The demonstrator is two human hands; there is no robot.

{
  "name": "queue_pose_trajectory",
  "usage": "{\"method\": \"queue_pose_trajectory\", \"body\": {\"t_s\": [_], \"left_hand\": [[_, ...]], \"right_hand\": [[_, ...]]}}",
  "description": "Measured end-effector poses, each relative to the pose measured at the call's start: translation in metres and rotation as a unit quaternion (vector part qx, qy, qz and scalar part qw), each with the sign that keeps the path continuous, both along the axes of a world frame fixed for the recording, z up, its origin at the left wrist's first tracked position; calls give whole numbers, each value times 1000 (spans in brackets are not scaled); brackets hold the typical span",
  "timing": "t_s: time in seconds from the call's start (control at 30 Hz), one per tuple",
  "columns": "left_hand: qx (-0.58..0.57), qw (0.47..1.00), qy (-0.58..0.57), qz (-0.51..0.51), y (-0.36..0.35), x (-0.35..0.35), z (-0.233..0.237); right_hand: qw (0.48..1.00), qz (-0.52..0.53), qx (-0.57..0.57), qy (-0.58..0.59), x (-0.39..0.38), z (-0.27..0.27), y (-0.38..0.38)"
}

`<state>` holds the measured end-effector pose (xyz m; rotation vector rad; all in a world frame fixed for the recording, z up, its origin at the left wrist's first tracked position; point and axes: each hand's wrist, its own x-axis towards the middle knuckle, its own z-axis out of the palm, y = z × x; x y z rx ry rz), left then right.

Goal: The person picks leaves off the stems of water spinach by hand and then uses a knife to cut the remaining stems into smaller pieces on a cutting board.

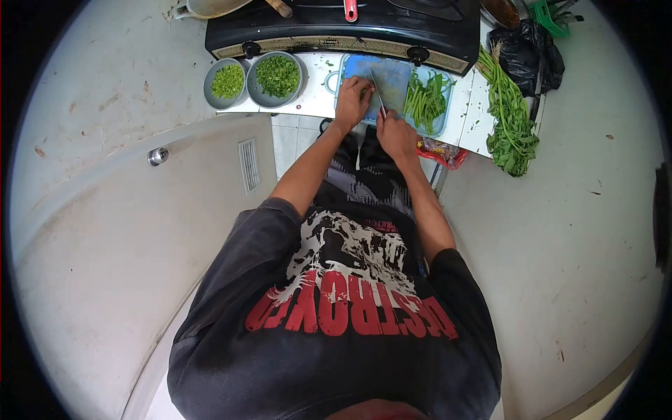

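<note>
My right hand (396, 134) is closed around the handle of a knife (378, 91), its blade pointing away from me over a blue cutting board (392, 68). Just left of the blade, my left hand (355, 100) rests on the board with its fingers curled. What those fingers press on is mostly hidden; a little green shows by them. Cut leafy stems (425, 103) lie to the right of the knife, on the board's right part. Two grey bowls stand to the left: a small bowl (208, 89) of pale green chopped pieces and a larger bowl (299, 89) of darker chopped greens.
A black gas stove (294, 31) stands right behind the board. On the right, a bunch of leafy greens (509, 126) hangs over the counter edge beside a black plastic bag (535, 56). A red plastic packet (448, 155) sits below the counter. Green scraps dot the white counter (318, 98).
</note>
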<state>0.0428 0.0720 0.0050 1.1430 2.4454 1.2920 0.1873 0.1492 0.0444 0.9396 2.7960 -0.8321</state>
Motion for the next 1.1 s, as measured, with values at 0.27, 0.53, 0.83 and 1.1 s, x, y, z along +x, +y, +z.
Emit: {"method": "queue_pose_trajectory", "body": {"t_s": [0.27,0.53,0.83,1.1], "left_hand": [[-3,1000,2,9,1,1,0],[-13,1000,8,-3,-3,2,1],[-11,1000,-7,-17,-3,-3,3],[-21,1000,-3,-7,-3,-1,3]], "right_hand": [[1000,5,21,-1,1,-6,0],[999,19,36,-28,20,-5,-3],[999,-14,31,11,5,-3,0],[1000,-17,-14,-11,7,-4,-7]]}}
